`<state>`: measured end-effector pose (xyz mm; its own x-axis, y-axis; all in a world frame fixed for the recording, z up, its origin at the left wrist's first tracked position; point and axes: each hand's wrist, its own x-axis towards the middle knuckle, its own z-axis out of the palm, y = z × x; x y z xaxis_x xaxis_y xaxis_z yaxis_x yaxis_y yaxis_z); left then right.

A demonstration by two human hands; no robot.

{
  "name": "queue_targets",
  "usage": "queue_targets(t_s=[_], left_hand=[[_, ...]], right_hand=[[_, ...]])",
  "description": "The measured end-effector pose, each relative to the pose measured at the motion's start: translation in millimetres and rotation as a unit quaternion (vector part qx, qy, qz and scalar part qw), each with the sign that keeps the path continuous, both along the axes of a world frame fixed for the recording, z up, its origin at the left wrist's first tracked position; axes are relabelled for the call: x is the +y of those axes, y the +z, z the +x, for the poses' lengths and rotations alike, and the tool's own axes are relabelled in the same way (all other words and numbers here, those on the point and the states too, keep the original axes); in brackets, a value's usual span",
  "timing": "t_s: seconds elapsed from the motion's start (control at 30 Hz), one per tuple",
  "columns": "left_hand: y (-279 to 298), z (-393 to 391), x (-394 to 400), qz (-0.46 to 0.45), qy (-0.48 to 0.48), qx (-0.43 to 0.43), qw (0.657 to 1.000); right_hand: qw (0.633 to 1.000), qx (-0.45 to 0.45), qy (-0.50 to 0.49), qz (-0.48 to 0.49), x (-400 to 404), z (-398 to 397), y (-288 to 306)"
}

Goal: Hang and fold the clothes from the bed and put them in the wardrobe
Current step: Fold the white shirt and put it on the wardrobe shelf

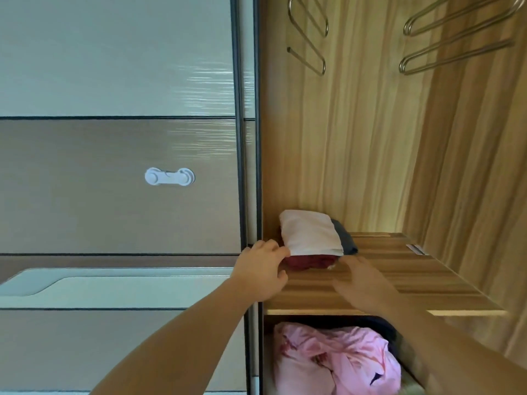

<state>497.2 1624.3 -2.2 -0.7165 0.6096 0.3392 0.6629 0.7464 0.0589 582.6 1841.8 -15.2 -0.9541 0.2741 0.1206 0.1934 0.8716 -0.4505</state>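
Folded stack on the light-brown wooden wardrobe shelf (pixel 399 275), at its left rear corner: white folded cloth (pixel 309 233) on top, dark-red folded garment (pixel 308 262) beneath, grey-blue folded piece (pixel 346 238) behind. Long axis of white cloth running front-to-back, tilted slightly rightward; folded edge toward the front. Left hand (pixel 262 269) pinching the stack's front-left corner. Right hand (pixel 359 277) flat on the shelf, fingers relaxed, touching the red garment. Placement judged nearly complete. Gold metal hangers (pixel 310 35) above, bare (hanging apparently outstanding). Crumpled pink fabric (pixel 336 360) below, unfolded. Bed not visible.
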Motion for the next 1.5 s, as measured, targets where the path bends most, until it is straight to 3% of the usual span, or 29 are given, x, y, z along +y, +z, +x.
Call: queue_targets(t_s=[0.2,0.5,0.73,1.07,1.23,1.43,1.5], left_hand=[[7,12,-89,0.029,0.019,0.024,0.999],[4,-14,-285,0.018,0.058,0.023,0.998],[15,-50,-354,0.011,0.060,0.012,0.998],[42,-93,-401,-0.016,0.004,0.045,0.999],[52,-133,-435,-0.084,-0.070,0.129,0.986],[70,-177,-473,-0.172,-0.175,0.314,0.917],[79,-177,-481,-0.207,-0.172,0.317,0.909]], right_hand=[[0.999,0.037,0.015,0.017,-89,6,23],[0.996,0.078,0.041,-0.017,-268,-18,25],[0.979,0.054,0.005,-0.197,-337,-44,42],[0.943,0.133,-0.025,-0.304,-420,-94,38],[0.904,0.196,-0.104,-0.364,-463,-123,35],[0.858,0.261,-0.222,-0.383,-538,-157,5],[0.845,0.274,-0.260,-0.377,-557,-168,3]])
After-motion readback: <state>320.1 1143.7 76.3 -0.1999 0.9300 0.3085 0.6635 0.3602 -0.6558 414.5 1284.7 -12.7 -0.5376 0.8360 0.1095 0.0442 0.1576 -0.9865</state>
